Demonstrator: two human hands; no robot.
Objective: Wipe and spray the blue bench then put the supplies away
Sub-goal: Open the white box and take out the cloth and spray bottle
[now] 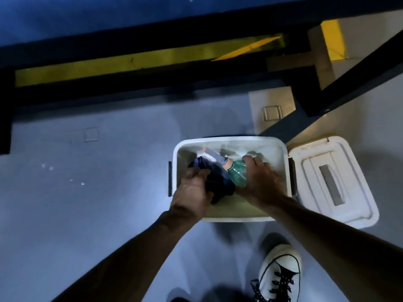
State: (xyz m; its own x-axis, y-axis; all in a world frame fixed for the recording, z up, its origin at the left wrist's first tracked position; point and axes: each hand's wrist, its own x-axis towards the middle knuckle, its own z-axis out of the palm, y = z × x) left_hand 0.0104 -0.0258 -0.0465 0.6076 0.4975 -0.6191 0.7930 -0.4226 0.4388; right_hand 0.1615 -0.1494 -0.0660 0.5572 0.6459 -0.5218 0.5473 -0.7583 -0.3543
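A white bin [229, 142] is sitting on the grey floor [87, 192] right of centre, its lid [333, 182] lying just beside it on the right. Inside the bin, a dark blue cloth [214, 182] is being gripped by the left hand [193, 194], fingers curled round it. A green spray bottle [236, 174] is being held down on its side by the right hand [260, 182], fingers wrapped over its body. No readable writing is being shown on bottle, bin or lid. The blue desk [109, 14] is running across the upper frame. A white laced shoe [279, 273] is showing at lower right.
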